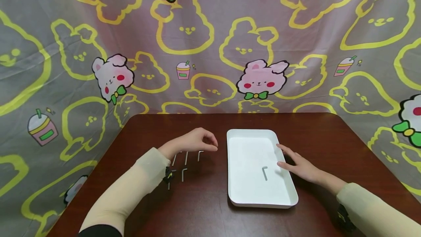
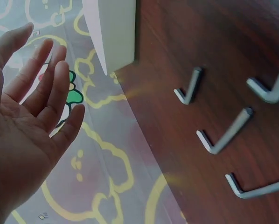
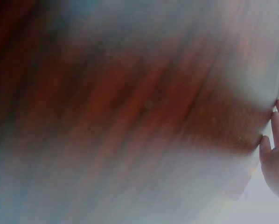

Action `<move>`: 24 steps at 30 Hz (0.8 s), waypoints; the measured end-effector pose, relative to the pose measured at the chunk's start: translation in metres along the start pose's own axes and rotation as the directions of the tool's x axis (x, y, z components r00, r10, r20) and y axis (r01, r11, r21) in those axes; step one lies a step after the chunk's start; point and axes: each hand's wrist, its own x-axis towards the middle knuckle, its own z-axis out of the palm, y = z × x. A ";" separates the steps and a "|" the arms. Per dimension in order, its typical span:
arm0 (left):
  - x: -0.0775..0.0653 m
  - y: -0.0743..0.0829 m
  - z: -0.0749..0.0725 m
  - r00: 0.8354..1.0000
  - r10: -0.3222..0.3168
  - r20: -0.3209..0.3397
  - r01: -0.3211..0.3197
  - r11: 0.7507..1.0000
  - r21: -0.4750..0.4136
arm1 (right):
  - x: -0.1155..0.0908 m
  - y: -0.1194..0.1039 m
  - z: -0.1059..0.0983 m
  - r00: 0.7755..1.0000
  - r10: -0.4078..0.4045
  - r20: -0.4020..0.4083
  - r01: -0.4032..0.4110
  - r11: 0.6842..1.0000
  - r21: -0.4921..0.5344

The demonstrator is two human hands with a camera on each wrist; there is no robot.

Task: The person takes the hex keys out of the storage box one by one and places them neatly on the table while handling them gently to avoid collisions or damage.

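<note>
A white rectangular tray (image 1: 245, 178) stands on the brown table, with one L-shaped hex key (image 1: 265, 173) lying in it. My left hand (image 1: 198, 141) is held above the table left of the tray, its fingers loosely bent. Nothing is between those fingers in the left wrist view, where the left hand (image 2: 34, 107) shows its palm. Several more hex keys (image 1: 184, 174) lie on the table below and beside the left forearm, partly hidden by it. With straight fingers, my right hand (image 1: 302, 165) touches the tray's right rim.
The table (image 1: 204, 207) runs back to a cloth backdrop (image 1: 210, 61) printed with cartoon animals, which also hangs along both sides. In the left wrist view, loose hex keys (image 2: 226, 135) lie apart from each other. Most of the right wrist view is blurred.
</note>
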 end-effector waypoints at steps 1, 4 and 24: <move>0.002 0.001 0.000 1.000 0.006 0.006 -0.006 1.000 0.010 | 0.000 0.000 0.000 1.000 -0.001 0.000 0.001 1.000 -0.001; 0.008 0.004 0.000 0.999 0.023 0.023 -0.024 0.999 0.035 | 0.000 0.001 0.000 1.000 0.003 -0.003 -0.003 1.000 -0.006; 0.042 0.035 0.002 0.990 0.093 0.101 -0.111 0.976 0.188 | 0.001 0.002 0.000 1.000 0.019 0.009 -0.019 1.000 -0.002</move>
